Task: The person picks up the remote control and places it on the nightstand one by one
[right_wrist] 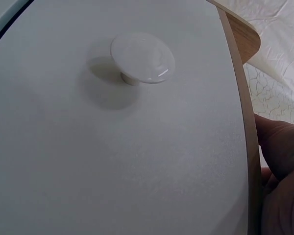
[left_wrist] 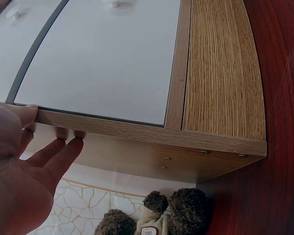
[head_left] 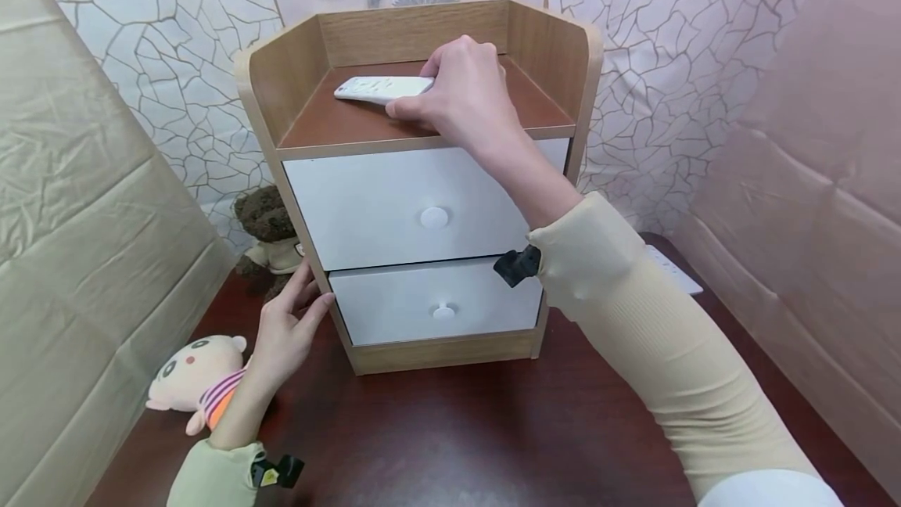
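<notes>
A drawer cabinet [head_left: 443, 350] with wood-grain sides and two white drawer fronts stands on the table. Over its brown top shelf, my right hand [head_left: 473, 96] pinches one end of a white remote control [head_left: 380, 88] between thumb and fingers. The remote's other end points left; whether it touches the shelf, I cannot tell. My left hand [head_left: 285, 327] rests on the cabinet's left side panel. In the left wrist view the thumb of that hand [left_wrist: 19, 161] lies on the front edge, with fingertips against the outer face. Only part of my right hand [right_wrist: 284, 171] shows in the right wrist view.
A brown teddy bear [head_left: 271, 233] sits beside the cabinet's left side. Nearer lies a pink plush toy [head_left: 193, 378] in a striped top, partly behind my left forearm. A white flat object [head_left: 672, 268] is at the right. Fabric walls border the dark red table [head_left: 436, 436].
</notes>
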The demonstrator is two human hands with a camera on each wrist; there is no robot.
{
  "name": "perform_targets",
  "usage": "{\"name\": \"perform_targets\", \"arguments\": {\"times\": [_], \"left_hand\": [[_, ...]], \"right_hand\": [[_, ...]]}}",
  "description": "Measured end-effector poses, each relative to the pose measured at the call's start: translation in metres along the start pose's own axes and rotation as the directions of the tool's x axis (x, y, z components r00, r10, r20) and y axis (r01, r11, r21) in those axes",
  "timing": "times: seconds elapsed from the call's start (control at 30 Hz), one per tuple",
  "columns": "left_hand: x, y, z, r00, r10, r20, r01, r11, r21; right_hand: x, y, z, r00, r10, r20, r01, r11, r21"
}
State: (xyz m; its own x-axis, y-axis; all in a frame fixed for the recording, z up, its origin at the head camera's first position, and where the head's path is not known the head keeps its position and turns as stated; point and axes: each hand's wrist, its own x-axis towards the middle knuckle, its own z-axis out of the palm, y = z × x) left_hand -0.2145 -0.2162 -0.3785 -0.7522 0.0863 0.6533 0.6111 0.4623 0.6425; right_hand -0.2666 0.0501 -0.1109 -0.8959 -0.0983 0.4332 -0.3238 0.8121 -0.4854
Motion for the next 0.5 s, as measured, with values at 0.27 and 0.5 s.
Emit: {"name": "perform_targets", "arguments": {"times": [0.27,0.5], "left_hand": [[0.0006,0.0032,0.0008,1.000,0.004,0.003,-0.004,1.000,-0.025],[0.0000,0.0032,-0.0001,1.000,-0.013,0.003,0.013,1.000,-0.026]], "right_hand": [[-0.0005,0.0015,-0.0033,0.999,-0.022,0.040,0.021,1.000,0.011],[-0.0010,0.0000,-0.0028,0.999,-0.025,0.048,0.024,0.999,0.023]]}}
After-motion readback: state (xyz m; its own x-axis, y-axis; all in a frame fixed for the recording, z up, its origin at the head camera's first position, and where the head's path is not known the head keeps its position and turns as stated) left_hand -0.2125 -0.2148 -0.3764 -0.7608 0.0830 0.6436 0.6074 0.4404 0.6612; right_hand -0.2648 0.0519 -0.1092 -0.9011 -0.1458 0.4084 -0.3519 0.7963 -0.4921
